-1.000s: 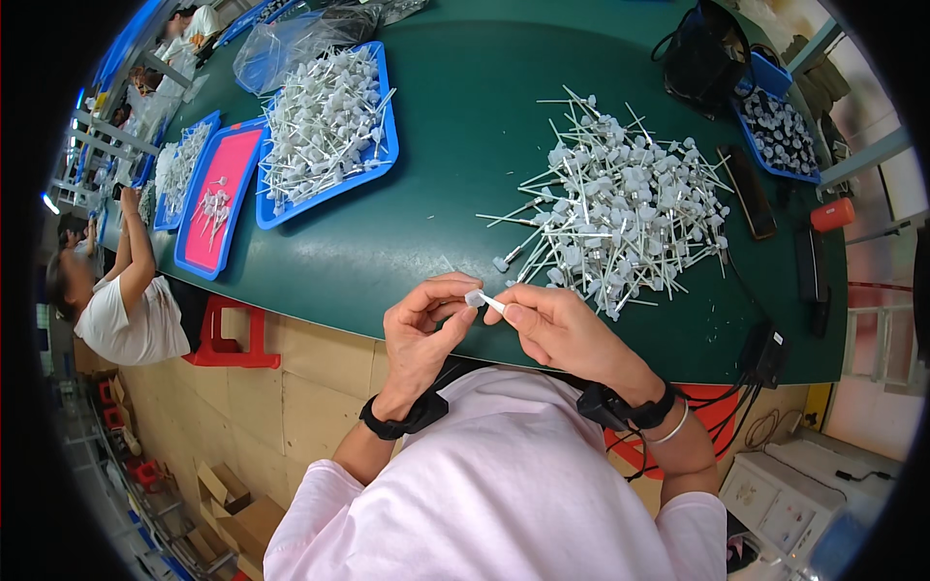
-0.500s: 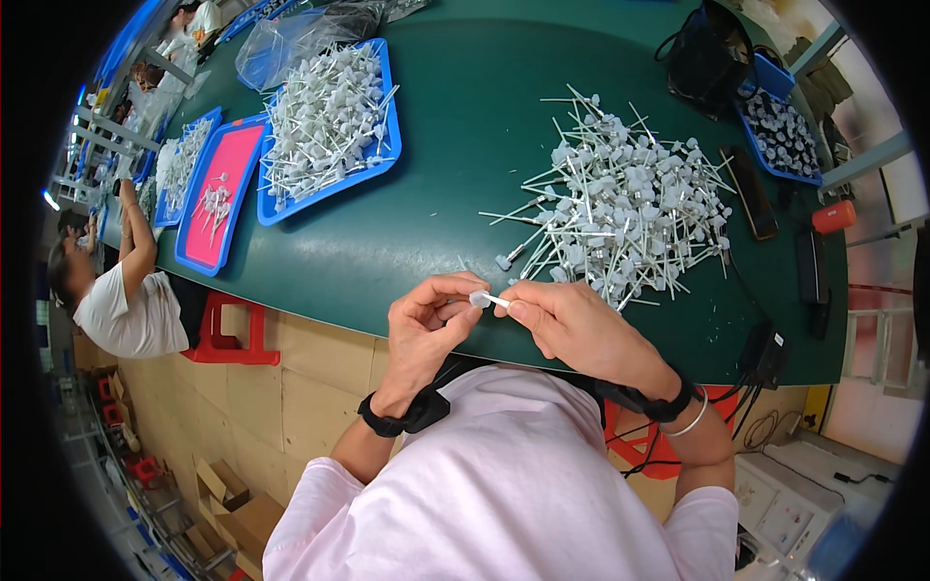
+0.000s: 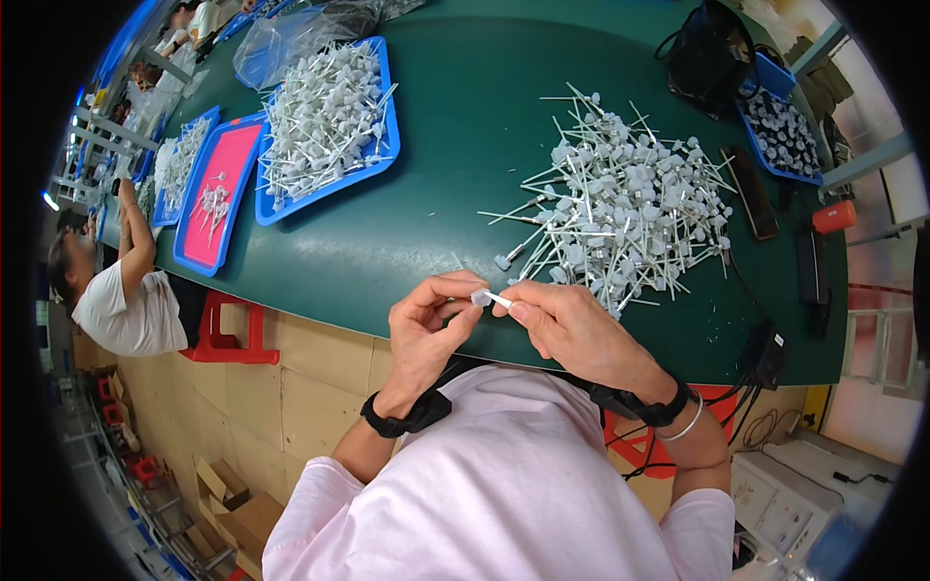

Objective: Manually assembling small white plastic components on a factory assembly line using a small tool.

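Between my two hands, just above the table's near edge, is a small white part (image 3: 481, 298) with a blocky head and a thin stem. My left hand (image 3: 431, 324) pinches the head between thumb and forefinger. My right hand (image 3: 572, 324) grips the stem end, its fingers hiding the rest of it. Beyond my right hand lies a big loose pile of similar white-headed parts (image 3: 635, 198) with thin pale stems. One part with a silvery stem (image 3: 504, 261) sticks out at the pile's near left side.
On the green table (image 3: 436, 145), a blue tray (image 3: 392, 145) heaped with parts stands left, beside a pink-lined tray (image 3: 228, 155) holding several. At right are a phone (image 3: 749, 192), a black bag (image 3: 712, 58), a tray of dark-and-white pieces (image 3: 780, 136) and cables. Another person (image 3: 131, 300) sits left.
Both hands keep their pinch on the small white part and stay almost in the same place. The stem end tilts slightly; nothing has been let go.
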`<state>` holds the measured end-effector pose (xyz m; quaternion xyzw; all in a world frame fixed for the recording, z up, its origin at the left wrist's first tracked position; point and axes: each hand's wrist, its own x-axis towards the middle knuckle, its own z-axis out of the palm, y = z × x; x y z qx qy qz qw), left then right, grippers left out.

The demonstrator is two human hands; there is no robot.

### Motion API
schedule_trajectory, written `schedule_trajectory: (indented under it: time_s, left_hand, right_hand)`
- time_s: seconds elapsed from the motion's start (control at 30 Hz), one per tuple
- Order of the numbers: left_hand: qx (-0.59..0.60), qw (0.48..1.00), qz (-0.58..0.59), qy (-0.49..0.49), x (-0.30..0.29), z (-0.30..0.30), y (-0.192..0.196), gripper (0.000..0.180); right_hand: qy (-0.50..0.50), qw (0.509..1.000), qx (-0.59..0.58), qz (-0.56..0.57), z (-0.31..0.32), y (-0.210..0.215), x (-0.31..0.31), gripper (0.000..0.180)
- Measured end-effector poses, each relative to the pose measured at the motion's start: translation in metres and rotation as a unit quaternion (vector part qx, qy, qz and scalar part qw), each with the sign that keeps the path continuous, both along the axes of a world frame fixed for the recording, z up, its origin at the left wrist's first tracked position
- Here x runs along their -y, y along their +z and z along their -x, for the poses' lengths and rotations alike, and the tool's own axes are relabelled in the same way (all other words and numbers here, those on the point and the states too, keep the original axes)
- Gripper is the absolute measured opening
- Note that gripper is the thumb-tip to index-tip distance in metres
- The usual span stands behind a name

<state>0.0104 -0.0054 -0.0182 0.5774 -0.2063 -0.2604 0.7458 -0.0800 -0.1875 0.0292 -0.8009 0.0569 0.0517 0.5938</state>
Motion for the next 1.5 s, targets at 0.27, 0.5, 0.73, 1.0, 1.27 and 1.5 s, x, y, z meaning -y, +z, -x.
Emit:
schedule_trajectory:
  time_s: [0.27, 0.5, 0.73, 1.0, 1.27, 1.5]
  left_hand:
    - [0.015, 0.999, -0.020, -0.025, -0.002, 0.001, -0.004, 0.021]
    - [-0.039, 0.999, -0.007, -0.035, -0.002, -0.002, 0.001, 0.018]
    - [-0.049, 0.998, -0.013, -0.022, -0.001, 0.001, 0.001, 0.019]
    - [-0.039, 0.999, -0.012, -0.019, -0.001, 0.003, 0.004, 0.020]
    - [-0.054, 0.999, -0.006, -0.006, -0.002, 0.003, 0.003, 0.018]
    - [-0.070, 0.997, -0.009, 0.011, -0.002, 0.005, 0.007, 0.019]
  right_hand:
    - [0.073, 0.943, 0.059, 0.318, 0.000, 0.015, 0.001, 0.010]
    - [0.089, 0.928, 0.070, 0.356, 0.003, 0.025, -0.002, 0.015]
    - [0.080, 0.941, 0.084, 0.317, 0.003, 0.019, -0.001, 0.014]
    - [0.081, 0.936, 0.083, 0.333, 0.002, 0.019, -0.003, 0.011]
    - [0.066, 0.944, 0.095, 0.310, 0.006, 0.020, -0.003, 0.008]
    - [-0.001, 0.949, 0.130, 0.288, 0.013, 0.009, -0.010, 0.015]
